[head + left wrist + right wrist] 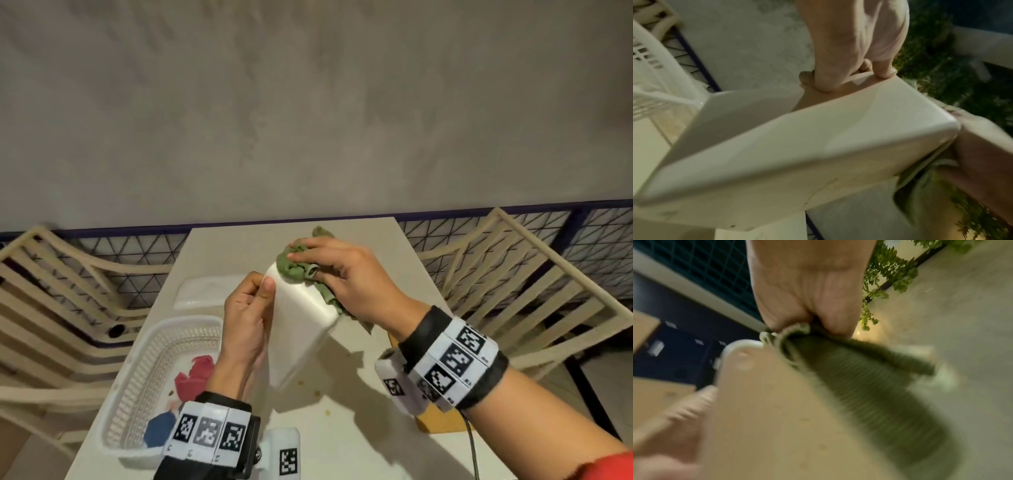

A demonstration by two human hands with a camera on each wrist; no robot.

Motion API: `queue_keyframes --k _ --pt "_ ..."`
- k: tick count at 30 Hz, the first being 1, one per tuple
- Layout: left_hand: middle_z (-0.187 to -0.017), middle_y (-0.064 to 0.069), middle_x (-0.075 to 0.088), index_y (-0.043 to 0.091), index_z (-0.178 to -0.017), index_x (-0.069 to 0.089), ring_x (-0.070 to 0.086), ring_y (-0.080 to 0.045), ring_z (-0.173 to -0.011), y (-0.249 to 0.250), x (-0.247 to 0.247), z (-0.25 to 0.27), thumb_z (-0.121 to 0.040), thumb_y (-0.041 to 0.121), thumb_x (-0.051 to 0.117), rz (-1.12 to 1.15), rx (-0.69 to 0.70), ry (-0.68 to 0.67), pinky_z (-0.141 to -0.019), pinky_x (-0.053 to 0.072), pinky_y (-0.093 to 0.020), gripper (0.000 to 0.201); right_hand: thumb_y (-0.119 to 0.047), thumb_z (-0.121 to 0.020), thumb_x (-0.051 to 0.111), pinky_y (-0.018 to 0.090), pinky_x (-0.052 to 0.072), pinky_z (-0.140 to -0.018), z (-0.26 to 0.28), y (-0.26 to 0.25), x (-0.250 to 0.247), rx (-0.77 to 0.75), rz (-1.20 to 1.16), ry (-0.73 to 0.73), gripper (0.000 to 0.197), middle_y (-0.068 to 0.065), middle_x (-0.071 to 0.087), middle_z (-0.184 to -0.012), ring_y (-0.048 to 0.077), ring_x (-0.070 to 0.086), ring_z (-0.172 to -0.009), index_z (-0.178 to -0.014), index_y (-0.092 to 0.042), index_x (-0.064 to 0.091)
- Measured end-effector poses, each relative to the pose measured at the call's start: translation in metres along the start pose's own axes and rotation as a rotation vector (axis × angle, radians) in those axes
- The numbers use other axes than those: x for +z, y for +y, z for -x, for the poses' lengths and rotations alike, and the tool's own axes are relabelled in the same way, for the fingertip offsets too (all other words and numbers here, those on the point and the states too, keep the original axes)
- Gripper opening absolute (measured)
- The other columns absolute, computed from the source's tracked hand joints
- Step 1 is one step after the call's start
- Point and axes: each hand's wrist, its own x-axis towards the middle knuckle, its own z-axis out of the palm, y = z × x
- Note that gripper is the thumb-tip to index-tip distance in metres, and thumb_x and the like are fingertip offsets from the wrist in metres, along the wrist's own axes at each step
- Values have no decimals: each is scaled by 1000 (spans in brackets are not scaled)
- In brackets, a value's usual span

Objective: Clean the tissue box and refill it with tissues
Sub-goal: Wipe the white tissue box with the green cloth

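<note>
Over the table [370,404], centre frame, my left hand [247,318] grips the tissue box [301,329] while my right hand [346,274] clutches the cloth [293,267], wiping; next, I'd say, refilling from the tissue pack [202,291]

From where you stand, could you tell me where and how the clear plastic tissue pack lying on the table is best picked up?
Grip the clear plastic tissue pack across its short width, coming straight down from above. It lies flat on the white table with its long side running left to right, nothing resting on it. The white plastic basket sits nearer, so I would probably reach over it rather than from the side.
</note>
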Motion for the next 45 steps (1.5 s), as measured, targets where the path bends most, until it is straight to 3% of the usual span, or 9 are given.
queue_keyframes --k 8,11,16,19,22,33,36,39,45 --pt "-57 8 59 21 -55 60 51 -4 -52 -3 -6 2 -46 55 82 -16 -17 17 -50 43 -16 41 5 -78 63 30 41 -103 -3 7 2 76 -12 -16 32 7 66 -119 8 57 -109 -106 -10 70" --pt "-58 6 65 19 -56 62 58 -5 -52 0 -11 -3 -48 47 83 73 -9 31 -50 49 -17 35 14 -72 59 27 40 -106 15 4 6 -84 -67 -164 42 3 64 -120 13 57 -116 -104 -9 71" --pt "-50 12 53 22 -50 58 43 -2 -48 -4 -3 -2 -75 16 69 -118 17 67 -47 35 -16 28 6 -77 63 3 32 -100 -5 14 -1 116 38 -15 33 8 66 -118 21 60 -112 -105 -9 71" --pt "-54 9 61 21 -52 63 51 -5 -52 -1 -7 -8 -84 10 60 -43 34 106 -50 43 -18 33 10 -73 59 19 37 -106 8 0 12 -131 -13 -146 37 9 65 -120 18 57 -115 -103 -7 72" --pt "-52 8 57 21 -50 59 49 -4 -48 2 -6 -5 -68 33 69 -27 7 64 -47 42 -16 24 14 -72 59 30 40 -105 6 16 -6 -8 -42 -102 40 8 65 -120 10 57 -113 -103 -8 72" --pt "-46 9 56 9 -62 48 48 -1 -42 7 0 -10 -91 9 47 74 -16 232 -43 43 -12 29 4 -74 58 25 39 -105 6 21 -22 -13 -26 -168 38 8 63 -123 5 53 -114 -108 -8 69" --pt "-49 7 59 16 -52 58 53 -4 -45 9 0 -12 -75 22 65 153 -7 187 -46 47 -14 25 16 -71 54 29 38 -108 17 10 -9 -199 -70 -261 43 9 63 -123 15 54 -120 -104 -6 71" --pt "-50 11 53 20 -51 56 46 -2 -47 9 -9 -8 -48 48 83 88 -21 75 -45 40 -14 39 16 -72 55 33 38 -108 19 32 -34 -50 -83 -226 43 7 62 -124 11 52 -120 -105 -7 71" --pt "-56 8 59 21 -54 59 51 -6 -53 6 -6 -7 -48 53 83 51 12 50 -52 44 -19 41 11 -75 62 28 38 -107 3 15 -9 -177 -49 -150 37 5 62 -124 12 53 -119 -107 -7 70"
